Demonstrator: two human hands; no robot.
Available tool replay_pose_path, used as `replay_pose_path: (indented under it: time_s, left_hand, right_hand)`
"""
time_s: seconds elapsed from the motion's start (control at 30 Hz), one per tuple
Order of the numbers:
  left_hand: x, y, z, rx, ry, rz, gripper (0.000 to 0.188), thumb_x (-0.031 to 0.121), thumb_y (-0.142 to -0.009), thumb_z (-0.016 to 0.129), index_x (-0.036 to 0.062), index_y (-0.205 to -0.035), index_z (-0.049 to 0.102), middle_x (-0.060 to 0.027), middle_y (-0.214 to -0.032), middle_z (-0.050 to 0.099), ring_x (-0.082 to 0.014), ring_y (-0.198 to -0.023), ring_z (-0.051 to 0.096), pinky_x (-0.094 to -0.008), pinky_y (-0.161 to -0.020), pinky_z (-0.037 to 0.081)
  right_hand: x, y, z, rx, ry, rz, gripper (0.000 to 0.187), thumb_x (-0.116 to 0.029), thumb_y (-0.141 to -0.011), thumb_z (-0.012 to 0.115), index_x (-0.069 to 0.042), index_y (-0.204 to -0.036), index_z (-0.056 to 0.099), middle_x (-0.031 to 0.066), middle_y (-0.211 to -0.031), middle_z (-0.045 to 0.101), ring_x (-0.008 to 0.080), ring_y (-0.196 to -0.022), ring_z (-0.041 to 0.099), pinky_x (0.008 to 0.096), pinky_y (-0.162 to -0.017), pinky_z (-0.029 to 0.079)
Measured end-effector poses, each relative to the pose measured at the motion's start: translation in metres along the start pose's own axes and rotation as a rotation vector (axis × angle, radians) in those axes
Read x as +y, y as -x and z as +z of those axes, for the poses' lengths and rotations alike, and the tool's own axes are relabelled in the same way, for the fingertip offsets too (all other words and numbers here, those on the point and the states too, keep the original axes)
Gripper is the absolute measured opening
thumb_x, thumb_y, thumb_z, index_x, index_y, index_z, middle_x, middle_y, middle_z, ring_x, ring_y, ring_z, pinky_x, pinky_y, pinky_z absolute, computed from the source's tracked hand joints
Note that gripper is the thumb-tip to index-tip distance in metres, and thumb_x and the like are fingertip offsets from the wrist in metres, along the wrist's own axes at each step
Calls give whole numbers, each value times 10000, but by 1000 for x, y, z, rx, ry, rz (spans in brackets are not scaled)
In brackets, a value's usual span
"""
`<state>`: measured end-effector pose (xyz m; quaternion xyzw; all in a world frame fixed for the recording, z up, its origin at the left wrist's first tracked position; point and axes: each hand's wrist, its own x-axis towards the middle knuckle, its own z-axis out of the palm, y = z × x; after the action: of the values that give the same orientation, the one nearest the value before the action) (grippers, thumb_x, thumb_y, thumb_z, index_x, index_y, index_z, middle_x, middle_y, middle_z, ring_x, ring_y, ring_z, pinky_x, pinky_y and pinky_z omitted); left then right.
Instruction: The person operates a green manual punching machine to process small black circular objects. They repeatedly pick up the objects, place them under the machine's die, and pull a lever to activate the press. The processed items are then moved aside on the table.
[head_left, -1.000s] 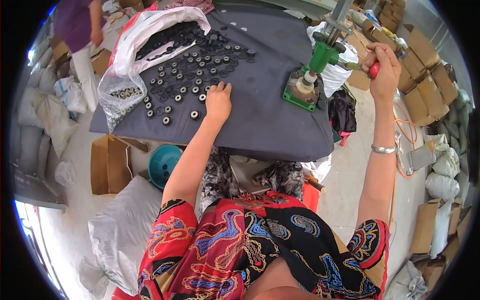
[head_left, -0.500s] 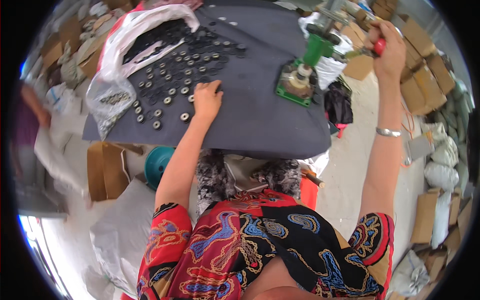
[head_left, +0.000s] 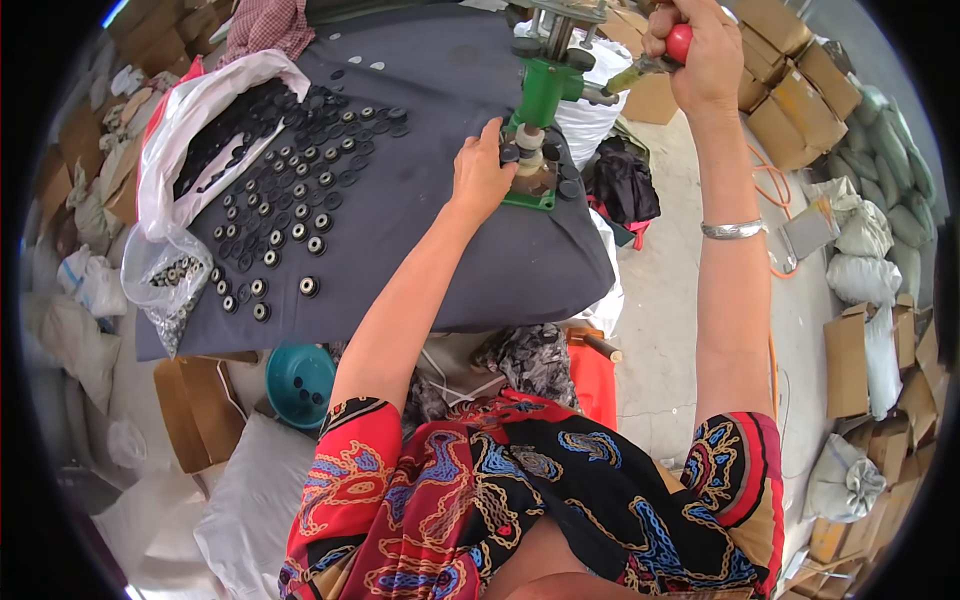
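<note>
A green hand press (head_left: 540, 95) stands at the right side of the cloth-covered table. My right hand (head_left: 708, 60) is closed around the red ball knob (head_left: 679, 44) of its lever, raised at the far right. My left hand (head_left: 482, 172) is at the press's base, a small black round piece (head_left: 510, 153) pinched at its fingertips beside the pale metal ram. Part of that piece is hidden by the fingers. Left of this hand, many black wheels with metal centres (head_left: 308, 286) lie spread on the dark cloth (head_left: 400, 230).
An open white bag of black parts (head_left: 160, 170) lies at the table's left, with a clear bag of small metal parts (head_left: 172, 280) at the edge. Below stands a teal basin (head_left: 300, 375). Cartons (head_left: 800, 110) and sacks (head_left: 868, 228) line the right side.
My left hand has moved right from among the wheels to the press base, with a black round piece in it. My right hand still grips the knob. The whole view has shifted.
</note>
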<state>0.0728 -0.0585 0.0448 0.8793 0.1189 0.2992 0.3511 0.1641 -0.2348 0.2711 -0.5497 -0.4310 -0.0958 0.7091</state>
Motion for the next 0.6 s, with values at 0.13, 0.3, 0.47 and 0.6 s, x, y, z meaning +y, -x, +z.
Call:
replay_pose_path:
  time_s: [0.13,0.3,0.47,0.6]
  left_hand:
    - [3,-10,11,-4,7,20,749,71,-729,752,27,-1386,395,-195,-1090,644,-362,-1041,582,-441,-900,459]
    - [6,-18,22,20,81,-24,769,64,-727,750,21,-1394,370,-177,-1093,643,-375,-1039,570,-454,-911,452]
    - [7,-20,30,24,135,-87,804,67,-711,772,15,-1405,368,-189,-1138,641,-336,-1115,582,-419,-956,459]
    - [-2,-20,34,53,242,-85,799,67,-705,774,10,-1399,380,-186,-1101,660,-326,-1100,596,-420,-952,464]
  right_hand:
    - [-1,1,2,35,-23,35,239,-197,-914,492,-22,-815,620,31,-560,518,114,-427,479,236,-379,386]
    - [7,3,-1,-19,-49,-2,249,-153,-930,497,47,-874,635,59,-600,559,129,-525,520,263,-508,411]
    - [-3,14,2,17,-13,17,251,-209,-921,491,-15,-831,621,45,-538,527,129,-405,478,243,-374,389]
    - [-9,57,9,-24,70,-70,254,-145,-919,482,42,-829,630,62,-590,562,129,-539,532,278,-514,423]
